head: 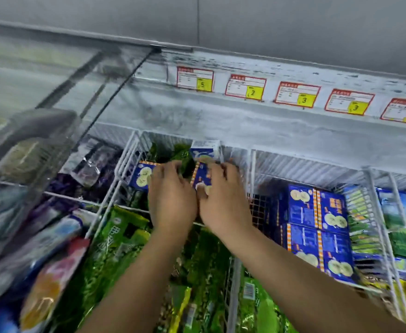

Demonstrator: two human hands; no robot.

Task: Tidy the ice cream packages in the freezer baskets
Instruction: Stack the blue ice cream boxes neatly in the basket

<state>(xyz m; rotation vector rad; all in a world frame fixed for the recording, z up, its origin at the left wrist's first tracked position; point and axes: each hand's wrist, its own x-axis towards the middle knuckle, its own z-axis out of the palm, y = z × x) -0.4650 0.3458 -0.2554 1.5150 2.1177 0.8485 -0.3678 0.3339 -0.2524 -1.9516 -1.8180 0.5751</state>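
Observation:
Both my hands reach into the far middle white wire basket [134, 150] of an open chest freezer. My left hand [172, 195] rests on a blue ice cream box [140, 176] at the basket's left, fingers curled over its right edge. My right hand [223, 200] grips a second blue box [203, 175] standing on edge beside it. A third blue and white box [205, 151] stands upright against the back wall. Dark green packages [180, 152] lie between the boxes. Whether the left hand truly grips its box is hidden.
The basket to the right [252, 169] holds several stacked blue boxes [317, 227]. Green bagged packages [122, 239] fill the near baskets. Purple packs [77, 179] sit at the left under the slid-back glass lid [41, 121]. Price tags [245, 88] line the frosted back wall.

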